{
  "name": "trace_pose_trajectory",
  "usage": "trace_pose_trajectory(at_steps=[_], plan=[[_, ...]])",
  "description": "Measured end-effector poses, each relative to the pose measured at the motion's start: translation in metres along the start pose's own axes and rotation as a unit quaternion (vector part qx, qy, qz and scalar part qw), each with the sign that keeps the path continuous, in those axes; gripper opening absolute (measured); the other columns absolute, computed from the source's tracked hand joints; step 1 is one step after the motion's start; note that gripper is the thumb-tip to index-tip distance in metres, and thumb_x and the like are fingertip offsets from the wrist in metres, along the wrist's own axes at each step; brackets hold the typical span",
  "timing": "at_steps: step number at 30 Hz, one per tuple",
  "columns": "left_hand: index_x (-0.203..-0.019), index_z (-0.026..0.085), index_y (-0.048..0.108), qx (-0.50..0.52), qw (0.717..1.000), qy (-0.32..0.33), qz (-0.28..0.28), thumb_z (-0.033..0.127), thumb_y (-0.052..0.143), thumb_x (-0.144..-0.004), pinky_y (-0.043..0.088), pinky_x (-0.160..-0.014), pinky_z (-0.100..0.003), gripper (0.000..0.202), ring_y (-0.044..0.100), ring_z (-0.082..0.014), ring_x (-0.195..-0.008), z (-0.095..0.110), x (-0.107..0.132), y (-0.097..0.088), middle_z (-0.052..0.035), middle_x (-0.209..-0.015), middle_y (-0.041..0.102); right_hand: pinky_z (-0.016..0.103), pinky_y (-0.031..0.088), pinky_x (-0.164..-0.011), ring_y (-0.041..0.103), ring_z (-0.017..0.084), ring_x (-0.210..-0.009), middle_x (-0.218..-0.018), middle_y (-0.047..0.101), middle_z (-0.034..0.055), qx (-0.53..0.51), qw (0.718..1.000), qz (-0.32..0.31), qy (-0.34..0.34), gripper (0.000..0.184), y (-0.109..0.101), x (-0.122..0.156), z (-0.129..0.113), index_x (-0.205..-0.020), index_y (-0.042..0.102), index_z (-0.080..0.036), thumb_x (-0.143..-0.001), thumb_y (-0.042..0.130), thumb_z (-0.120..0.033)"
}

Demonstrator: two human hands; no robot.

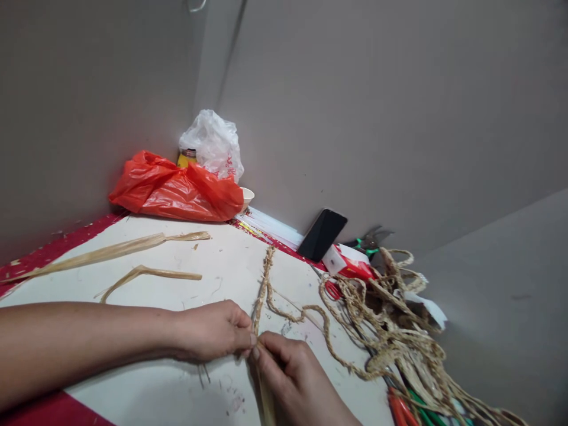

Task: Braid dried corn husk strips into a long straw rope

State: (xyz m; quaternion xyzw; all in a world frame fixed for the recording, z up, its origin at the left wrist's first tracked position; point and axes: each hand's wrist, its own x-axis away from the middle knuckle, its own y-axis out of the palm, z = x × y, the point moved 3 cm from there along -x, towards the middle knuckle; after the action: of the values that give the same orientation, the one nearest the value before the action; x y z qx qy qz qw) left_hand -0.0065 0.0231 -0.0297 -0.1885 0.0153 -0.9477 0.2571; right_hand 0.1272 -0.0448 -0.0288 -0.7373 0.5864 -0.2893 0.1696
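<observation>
Both hands meet low in the middle of the head view on a braided straw cord [261, 299], which runs away from me over the white board. My left hand [217, 331] pinches the cord's near end between thumb and bent fingers. Touching it from the right, my right hand [293, 370] is closed on the same spot, thumb and forefinger together. Loose flat straw strands [266, 399] hang from the pinch toward me. Two dry straw strips, a long one [110, 251] and a shorter bent one [171, 273], lie beyond my left forearm.
A tangled heap of braided cord [381, 319] lies at right, with red-handled pliers [402, 408] by its near side. Along the wall are a dark phone [322, 235], a red-and-white box [348, 263], green-handled cutters [370, 242], a red plastic bag [177, 192] and a clear bag [213, 139].
</observation>
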Motion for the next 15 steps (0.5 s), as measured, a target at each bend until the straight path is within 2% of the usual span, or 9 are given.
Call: trace_pose_trajectory(at_steps=[5, 10, 13, 15], plan=[[-0.06, 0.016, 0.051, 0.01, 0.999, 0.002, 0.03, 0.029, 0.046, -0.071, 0.027, -0.051, -0.022, 0.018, 0.036, -0.0087, -0.054, -0.001, 0.0, 0.001, 0.0044, -0.054, 0.044, 0.023, 0.038, -0.066, 0.051, 0.015, -0.071, -0.072, 0.058, 0.0014, 0.001, 0.998, -0.034, -0.048, 0.028, -0.009, 0.001, -0.005, -0.077, 0.059, -0.017, -0.091, 0.041, -0.034], [-0.058, 0.017, 0.047, -0.014, 0.999, 0.021, 0.038, 0.028, 0.045, -0.072, 0.026, -0.047, -0.022, 0.018, 0.032, -0.0078, -0.05, -0.003, 0.001, 0.001, 0.0057, -0.051, 0.039, 0.022, 0.035, -0.059, 0.045, 0.013, -0.063, -0.064, 0.051, -0.0005, 0.016, 1.0, -0.014, -0.018, 0.033, -0.016, 0.001, -0.001, -0.067, 0.052, -0.017, -0.089, 0.042, -0.04], [-0.056, 0.017, 0.043, -0.026, 0.997, 0.043, 0.056, 0.028, 0.044, -0.073, 0.025, -0.046, -0.021, 0.02, 0.029, -0.0073, -0.05, -0.002, 0.003, 0.002, 0.0063, -0.051, 0.034, 0.02, 0.029, -0.049, 0.037, 0.01, -0.053, -0.054, 0.041, -0.0038, -0.103, 0.994, -0.024, 0.031, 0.038, -0.008, -0.001, 0.002, -0.063, 0.05, -0.017, -0.084, 0.047, -0.049], [-0.055, 0.016, 0.045, -0.015, 0.996, 0.052, 0.076, 0.028, 0.045, -0.073, 0.027, -0.048, -0.02, 0.021, 0.031, -0.0074, -0.05, -0.003, 0.004, 0.005, 0.0059, -0.051, 0.037, 0.02, 0.02, -0.041, 0.028, 0.008, -0.043, -0.045, 0.033, -0.0069, -0.204, 0.974, -0.055, 0.084, 0.042, 0.002, -0.001, 0.004, -0.064, 0.051, -0.017, -0.081, 0.047, -0.056]])
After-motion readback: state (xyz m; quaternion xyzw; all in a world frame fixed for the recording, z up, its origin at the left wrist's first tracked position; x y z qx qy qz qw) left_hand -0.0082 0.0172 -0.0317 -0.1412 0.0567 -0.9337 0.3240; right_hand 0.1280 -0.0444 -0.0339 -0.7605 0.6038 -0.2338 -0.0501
